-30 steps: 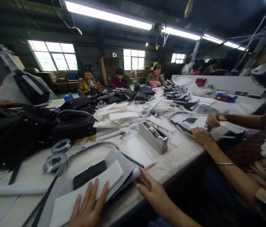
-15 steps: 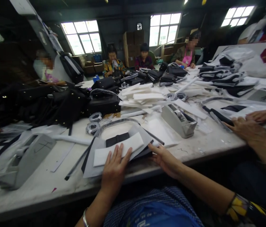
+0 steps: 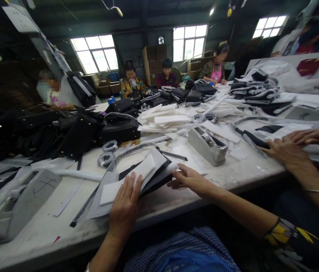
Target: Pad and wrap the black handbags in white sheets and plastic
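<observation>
My left hand [image 3: 127,198] lies flat on a white foam strip [image 3: 145,168], fingers stretched out. Under the strip are a pale wrapping sheet [image 3: 98,207] and a flat black bag [image 3: 153,179] with a plastic-wrapped looped handle [image 3: 116,160]. The bag's right side is tilted up, and my right hand [image 3: 183,179] has its fingers curled at that edge, beside a white padded end [image 3: 172,167]. Part of the right fingers' contact is hidden.
Grey tape dispensers [image 3: 207,146] stand on the table [image 3: 230,175], one [image 3: 23,204] at the left. Black bags [image 3: 119,128] and white foam strips [image 3: 167,119] are piled behind. A co-worker's hands [image 3: 289,149] work at the right; several people sit across.
The foam strip, sheet and bag have turned and tilted, the right side rising. My left hand still presses the strip; my right hand stays at the edge. The view has shifted slightly.
</observation>
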The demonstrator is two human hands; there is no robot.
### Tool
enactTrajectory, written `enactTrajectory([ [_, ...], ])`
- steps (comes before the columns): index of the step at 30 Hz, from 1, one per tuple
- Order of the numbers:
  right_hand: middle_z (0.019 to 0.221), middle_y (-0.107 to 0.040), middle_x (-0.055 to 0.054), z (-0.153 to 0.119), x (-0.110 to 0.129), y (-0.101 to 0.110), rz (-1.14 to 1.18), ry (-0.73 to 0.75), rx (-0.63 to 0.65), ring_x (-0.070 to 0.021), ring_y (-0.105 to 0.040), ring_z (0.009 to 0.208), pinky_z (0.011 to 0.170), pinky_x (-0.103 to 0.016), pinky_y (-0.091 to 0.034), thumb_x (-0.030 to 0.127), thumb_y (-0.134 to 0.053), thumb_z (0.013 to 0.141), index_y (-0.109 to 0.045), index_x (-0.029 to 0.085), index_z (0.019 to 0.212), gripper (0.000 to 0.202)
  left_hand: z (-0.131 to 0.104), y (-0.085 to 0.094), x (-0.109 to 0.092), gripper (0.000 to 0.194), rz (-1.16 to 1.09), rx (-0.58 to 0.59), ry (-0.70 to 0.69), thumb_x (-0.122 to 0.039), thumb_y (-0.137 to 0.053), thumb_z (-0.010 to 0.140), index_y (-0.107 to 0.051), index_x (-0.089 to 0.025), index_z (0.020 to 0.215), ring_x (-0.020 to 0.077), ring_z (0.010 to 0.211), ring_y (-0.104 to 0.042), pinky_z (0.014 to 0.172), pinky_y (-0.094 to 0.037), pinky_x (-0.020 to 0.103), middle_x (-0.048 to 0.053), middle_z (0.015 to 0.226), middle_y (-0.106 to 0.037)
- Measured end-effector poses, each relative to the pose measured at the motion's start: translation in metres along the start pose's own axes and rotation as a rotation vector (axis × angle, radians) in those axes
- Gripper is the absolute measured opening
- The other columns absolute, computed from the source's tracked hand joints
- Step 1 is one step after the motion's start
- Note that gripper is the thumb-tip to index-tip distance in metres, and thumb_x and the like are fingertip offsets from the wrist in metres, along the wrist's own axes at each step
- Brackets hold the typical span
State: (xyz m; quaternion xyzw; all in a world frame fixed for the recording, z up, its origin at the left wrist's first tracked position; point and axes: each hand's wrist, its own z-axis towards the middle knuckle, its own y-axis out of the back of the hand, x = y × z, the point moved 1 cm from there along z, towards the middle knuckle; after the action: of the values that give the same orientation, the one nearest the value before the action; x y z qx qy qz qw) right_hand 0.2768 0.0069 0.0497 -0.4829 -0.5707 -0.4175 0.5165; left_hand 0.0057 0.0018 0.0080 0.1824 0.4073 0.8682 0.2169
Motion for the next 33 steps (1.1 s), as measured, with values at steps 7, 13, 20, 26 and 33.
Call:
enactTrajectory([
  [7, 0.14, -0.057, -0.02, 0.02, -0.027, 0.115, -1.13, 0.213, -0.423, -0.0306, -0.054, 0.13, 0.11, -0.045, -0.044, 0.01, -0.044, 0.09, -0.06, 0.01, 0.13, 0.043, 0.008, 0.008, 0.006, 0.07, -0.041, -0.038, 0.105, -0.017, -0.049, 0.096, -0.016, -0.026, 0.157, 0.0287, 0.139, -0.043, 0.107, -0.046, 0.042, 0.008, 0.157, -0.037],
  [13, 0.119, -0.069, -0.02, 0.04, -0.048, 0.119, -1.389, 0.146, -0.357, -0.0265, -0.063, 0.115, 0.099, -0.034, -0.049, 0.005, -0.048, 0.089, -0.07, 0.008, 0.11, 0.03, 0.01, 0.006, 0.003, 0.07, -0.044, -0.038, 0.154, -0.016, -0.047, 0.096, -0.017, -0.028, 0.157, 0.0284, 0.137, -0.046, 0.106, -0.047, 0.042, 0.006, 0.157, -0.038],
  [20, 0.094, -0.074, -0.014, 0.033, -0.013, 0.119, -1.518, 0.188, -0.457, -0.0247, -0.069, 0.088, 0.078, -0.031, -0.048, 0.012, -0.05, 0.094, -0.072, 0.012, 0.093, 0.022, 0.01, 0.008, 0.003, 0.068, -0.037, -0.053, 0.144, -0.018, -0.045, 0.096, -0.016, -0.028, 0.157, 0.0286, 0.135, -0.048, 0.104, -0.049, 0.042, 0.006, 0.156, -0.038],
  [26, 0.116, -0.072, -0.006, 0.003, 0.008, 0.06, -1.485, 0.447, -0.358, -0.0197, -0.065, 0.109, 0.097, -0.03, -0.045, 0.018, -0.047, 0.098, -0.07, 0.021, 0.099, 0.024, 0.015, 0.011, 0.003, 0.069, -0.037, -0.053, 0.153, -0.018, -0.047, 0.095, -0.018, -0.025, 0.157, 0.0281, 0.134, -0.049, 0.105, -0.048, 0.04, 0.008, 0.155, -0.041],
  [33, 0.146, -0.052, -0.014, 0.028, -0.01, 0.078, -1.249, 0.381, -0.451, -0.0264, -0.051, 0.132, 0.11, -0.042, -0.043, 0.021, -0.052, 0.095, -0.059, 0.017, 0.132, 0.038, 0.017, 0.008, 0.003, 0.066, -0.05, -0.071, 0.178, -0.017, -0.046, 0.095, -0.023, -0.025, 0.156, 0.0279, 0.134, -0.05, 0.105, -0.048, 0.04, 0.007, 0.154, -0.042],
])
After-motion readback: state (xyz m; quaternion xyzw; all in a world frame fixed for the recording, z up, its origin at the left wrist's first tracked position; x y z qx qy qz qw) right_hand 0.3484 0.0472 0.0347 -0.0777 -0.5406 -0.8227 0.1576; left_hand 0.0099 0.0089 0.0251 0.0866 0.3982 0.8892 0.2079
